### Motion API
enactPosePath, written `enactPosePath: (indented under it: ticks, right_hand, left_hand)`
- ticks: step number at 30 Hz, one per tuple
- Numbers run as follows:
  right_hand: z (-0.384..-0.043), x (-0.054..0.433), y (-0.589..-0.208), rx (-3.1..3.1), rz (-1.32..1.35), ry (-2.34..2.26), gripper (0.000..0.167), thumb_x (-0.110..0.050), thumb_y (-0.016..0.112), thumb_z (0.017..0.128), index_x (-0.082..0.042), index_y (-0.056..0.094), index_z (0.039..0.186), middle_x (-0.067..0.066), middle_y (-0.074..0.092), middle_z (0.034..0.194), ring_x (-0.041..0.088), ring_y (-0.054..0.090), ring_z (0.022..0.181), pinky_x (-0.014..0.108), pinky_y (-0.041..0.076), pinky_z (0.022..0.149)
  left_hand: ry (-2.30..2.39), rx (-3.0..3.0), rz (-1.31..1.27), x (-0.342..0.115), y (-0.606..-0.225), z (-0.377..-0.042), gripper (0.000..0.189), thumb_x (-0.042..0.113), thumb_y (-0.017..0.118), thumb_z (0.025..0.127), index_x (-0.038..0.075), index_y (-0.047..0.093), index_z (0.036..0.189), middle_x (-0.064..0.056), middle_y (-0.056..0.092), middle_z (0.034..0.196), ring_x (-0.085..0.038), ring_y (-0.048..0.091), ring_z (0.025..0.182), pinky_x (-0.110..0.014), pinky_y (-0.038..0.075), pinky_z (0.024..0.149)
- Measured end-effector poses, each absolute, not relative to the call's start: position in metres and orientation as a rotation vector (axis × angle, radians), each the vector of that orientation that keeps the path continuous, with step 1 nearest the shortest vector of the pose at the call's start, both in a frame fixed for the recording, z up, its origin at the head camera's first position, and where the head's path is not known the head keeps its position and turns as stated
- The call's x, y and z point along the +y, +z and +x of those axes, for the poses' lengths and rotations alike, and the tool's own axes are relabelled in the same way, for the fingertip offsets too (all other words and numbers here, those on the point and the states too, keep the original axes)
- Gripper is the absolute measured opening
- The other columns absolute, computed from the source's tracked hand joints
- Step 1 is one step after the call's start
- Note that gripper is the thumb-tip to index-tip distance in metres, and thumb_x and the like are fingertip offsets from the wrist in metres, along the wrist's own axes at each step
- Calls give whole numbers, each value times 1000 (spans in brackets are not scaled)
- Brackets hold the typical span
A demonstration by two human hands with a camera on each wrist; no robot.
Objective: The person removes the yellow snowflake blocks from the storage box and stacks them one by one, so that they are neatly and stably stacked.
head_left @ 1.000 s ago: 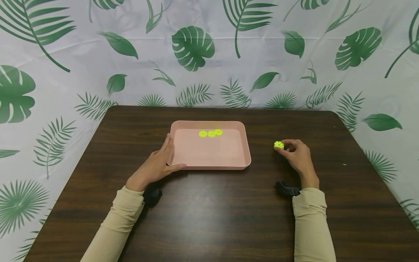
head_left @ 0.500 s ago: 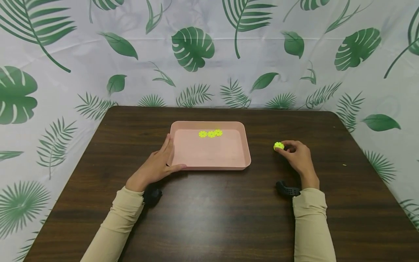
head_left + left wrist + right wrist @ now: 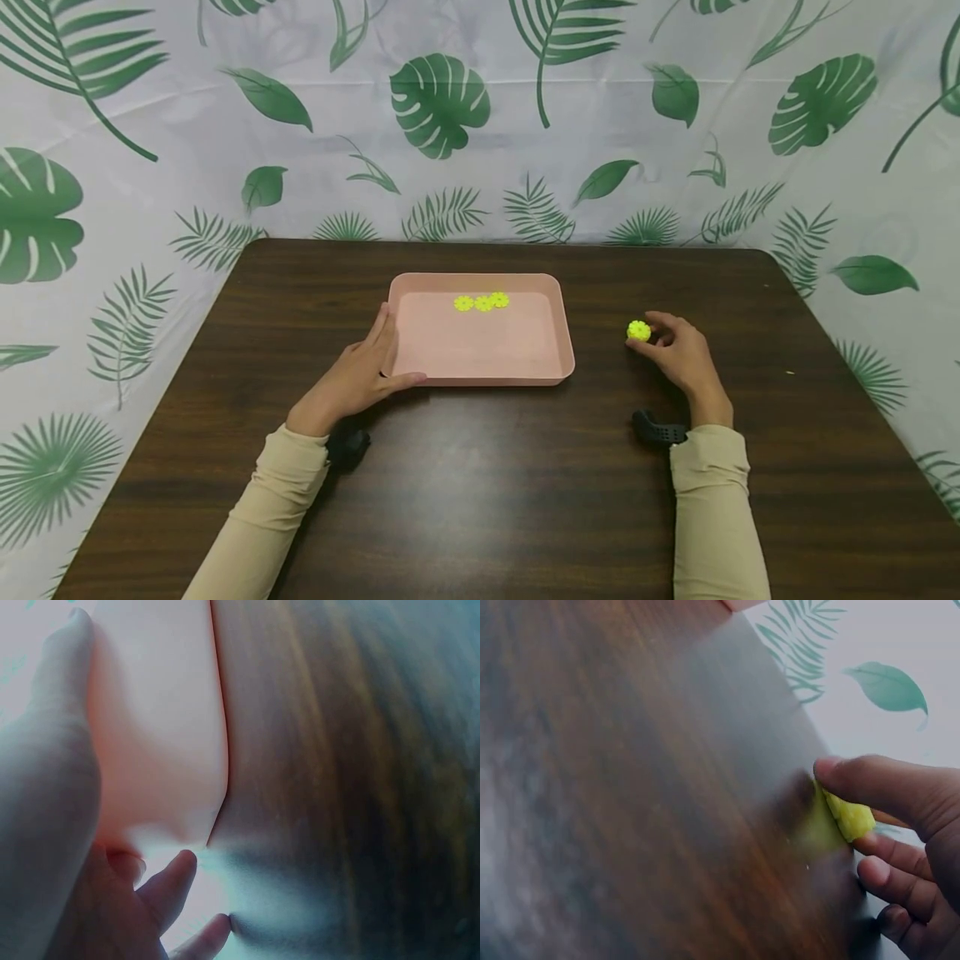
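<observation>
**Yellow flower stack pinched to the right of the pink tray**

Holds a small stack of yellow flower-shaped pieces (image 3: 638, 331) between thumb and fingers of the right hand (image 3: 686, 358), apart from the right wall of the pink tray (image 3: 487, 343). Cannot tell whether in contact with the desk (image 3: 480, 483) or slightly above.

Key relation, as judged here: almost straight left from stack to tray, about level with the middle of the tray's depth. Long axis of the tray running left to right, roughly towards the stack. Nearer to the stack, the right hand; at the opposite end of the tray, the left hand (image 3: 348, 383).

Inside the tray, by the far wall: three yellow flower pieces (image 3: 484, 303) in a row, the right two touching or overlapping.

Right forearm pointing forward, hand bent inward, thumb on the stack's near side. Left hand spread around the near-left corner, thumb at the near wall, fingers along the left wall, pinching nothing.
</observation>
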State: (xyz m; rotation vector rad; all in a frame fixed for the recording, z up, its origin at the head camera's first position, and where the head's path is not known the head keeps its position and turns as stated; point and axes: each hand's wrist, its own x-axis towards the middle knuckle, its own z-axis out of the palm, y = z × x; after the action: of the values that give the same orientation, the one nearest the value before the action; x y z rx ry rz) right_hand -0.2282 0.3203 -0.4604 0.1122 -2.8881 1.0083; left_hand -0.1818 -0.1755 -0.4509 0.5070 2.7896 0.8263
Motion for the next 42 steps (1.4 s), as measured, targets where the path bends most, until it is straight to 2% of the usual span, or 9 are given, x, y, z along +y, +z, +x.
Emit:
enactPosePath:
  ticks: [6, 13, 20, 28, 31, 35, 42]
  right_hand:
    - [-233, 318, -456, -2915, 140, 993, 55, -27, 72, 100, 7, 59, 141, 26, 56, 121, 29, 52, 82, 38, 44, 67]
    - [-237, 316, -448, -2920, 152, 975, 54, -27, 71, 100, 8, 59, 140, 29, 55, 126, 29, 52, 78, 36, 44, 64]
    - [-241, 315, -442, -2930, 145, 966, 57, -29, 72, 100, 8, 59, 140, 30, 55, 126, 30, 54, 82, 36, 46, 66]
    - [-238, 322, -438, -2940, 98, 1018, 70, -46, 65, 101, 8, 54, 144, 29, 58, 130, 41, 56, 106, 54, 49, 85]
    - [-237, 321, -437, -2908, 126, 1007, 71, -46, 65, 102, 9, 53, 145, 30, 56, 129, 39, 55, 99, 52, 48, 80]
    - [-234, 310, -431, -2845, 163, 999, 71, -43, 65, 102, 10, 51, 146, 30, 54, 126, 31, 48, 87, 44, 41, 73]
    - [-235, 270, -422, -2781, 160, 1136, 73, -45, 67, 101, 4, 48, 151, 27, 55, 128, 26, 49, 90, 40, 41, 75]
  left_hand:
    - [842, 2792, 506, -177, -446, -183, 112, 59, 64, 97, -2, -3, 163, -19, -14, 171, -42, 28, 152, -68, 19, 118]
    - [830, 2814, 523, -179, -441, -185, 110, 59, 63, 98, -3, 0, 163, -19, -13, 171, -44, 31, 150, -67, 21, 118]
    - [824, 2826, 514, -180, -439, -187, 111, 61, 63, 97, -3, 0, 163, -19, -13, 171, -44, 30, 150, -66, 21, 118]
    - [846, 2823, 508, -181, -439, -187, 111, 58, 65, 97, -3, -1, 163, -19, -12, 171, -42, 32, 150, -66, 20, 119]
    - [852, 2821, 518, -180, -441, -185, 111, 57, 65, 97, -3, 0, 163, -19, -12, 171, -42, 34, 149, -66, 21, 119]
    - [861, 2816, 522, -178, -444, -184, 111, 56, 66, 97, -4, 0, 163, -19, -11, 171, -41, 31, 151, -66, 21, 119]
    - [868, 2793, 514, -176, -447, -180, 114, 58, 66, 96, -5, 0, 163, -19, -10, 171, -40, 28, 152, -67, 20, 118]
